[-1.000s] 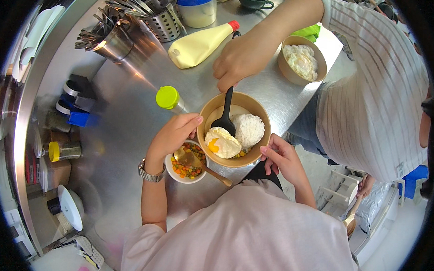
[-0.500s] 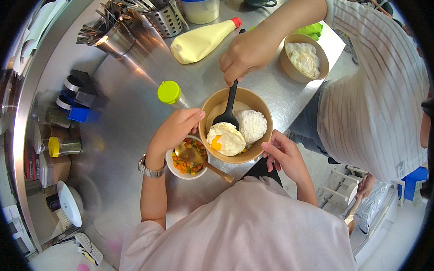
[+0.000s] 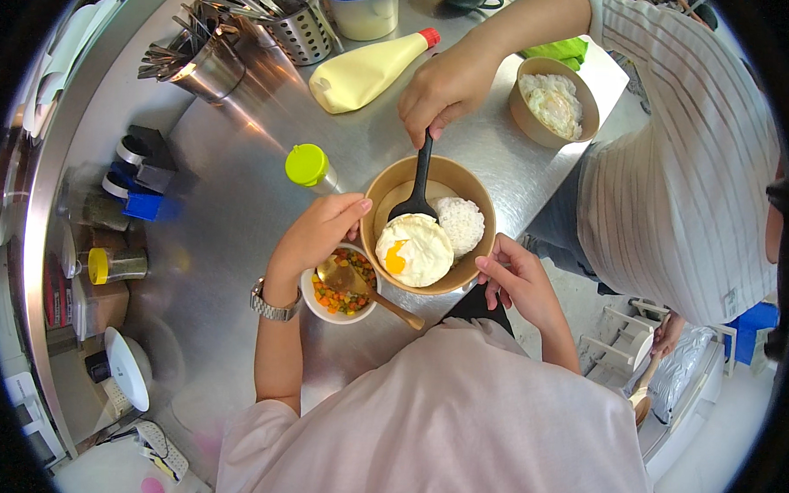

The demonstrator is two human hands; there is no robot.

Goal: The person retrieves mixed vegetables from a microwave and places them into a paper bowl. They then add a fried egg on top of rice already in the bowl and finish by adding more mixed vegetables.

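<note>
A brown paper bowl (image 3: 388,178) is held between my two hands. My left hand (image 3: 326,227) grips its left rim, and my right hand (image 3: 517,275) pinches the right rim. Inside, a mound of white rice (image 3: 461,221) sits beside a fried egg (image 3: 425,254) with some yolk showing. Another person's hand (image 3: 446,90) reaches in from the far right, holding a black spatula (image 3: 420,176) whose blade is partly hidden behind the egg. Below my left hand stands a white bowl (image 3: 308,291) of diced vegetables (image 3: 334,298), with a gold-coloured spoon (image 3: 397,310) resting in it.
On the steel table (image 3: 231,189) stand a green-lidded shaker (image 3: 309,165), a pale yellow squeeze bag (image 3: 366,76) and metal utensil holders (image 3: 214,71). A second paper bowl (image 3: 525,112) with egg is at the far right, near the co-worker's striped shirt (image 3: 674,195).
In the paper bowl, the egg has shifted slightly and turned flatter, covering more of the rice. The other person's hand and spatula have moved a little. My hands stay on the rim.
</note>
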